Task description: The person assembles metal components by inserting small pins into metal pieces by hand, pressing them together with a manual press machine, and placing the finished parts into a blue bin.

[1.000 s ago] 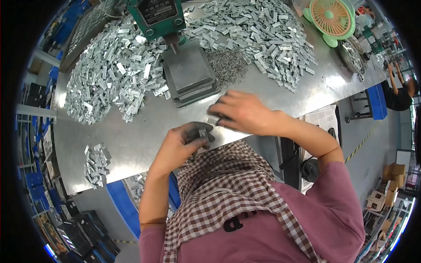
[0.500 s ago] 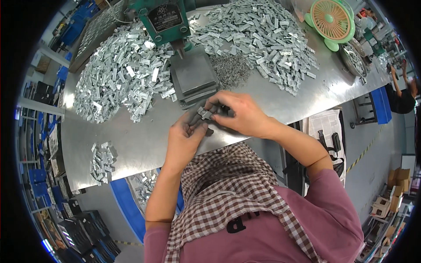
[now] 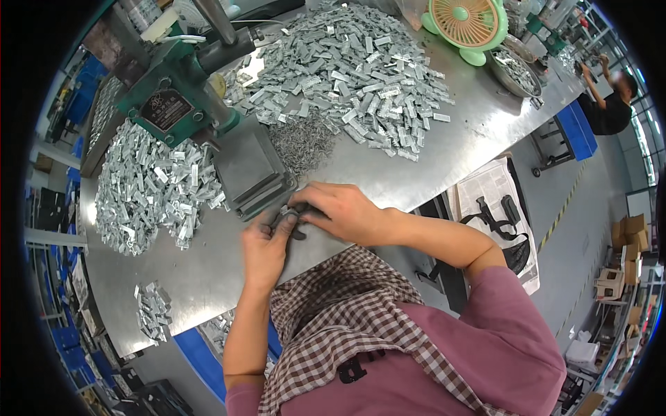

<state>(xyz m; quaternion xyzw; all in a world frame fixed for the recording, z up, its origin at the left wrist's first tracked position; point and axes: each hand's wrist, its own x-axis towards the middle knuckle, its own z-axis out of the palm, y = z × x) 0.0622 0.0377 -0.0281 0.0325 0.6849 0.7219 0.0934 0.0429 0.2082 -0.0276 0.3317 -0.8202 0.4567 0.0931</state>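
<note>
While our left hand (image 3: 263, 243) and our right hand (image 3: 341, 210) meet at the fingers, we hold between them a small silver-grey metal piece (image 3: 286, 211), mostly covered by our darkened fingertips. Our left thumb and fingers are clamped on it; our right fingers curl in against it from the other side, though we cannot tell whether they grip it or only touch it. It sits just in front of the flat grey square steel block (image 3: 251, 165), over the shiny metal tabletop (image 3: 215, 274).

Beyond the block, on our left, we have the green hand press with a dark plate (image 3: 163, 104), its ram above the block. One broad heap of silvery rectangular metal parts (image 3: 149, 187) lies left of the block, and another large spread of silvery metal parts (image 3: 354, 69) lies beyond it to the right. Between that spread and the block, we see a low mound of thin grey metal pins (image 3: 302, 142). Near the left table edge rests a small cluster of silvery parts (image 3: 152, 310); at the far right stands a green-and-orange fan (image 3: 466, 24).
</note>
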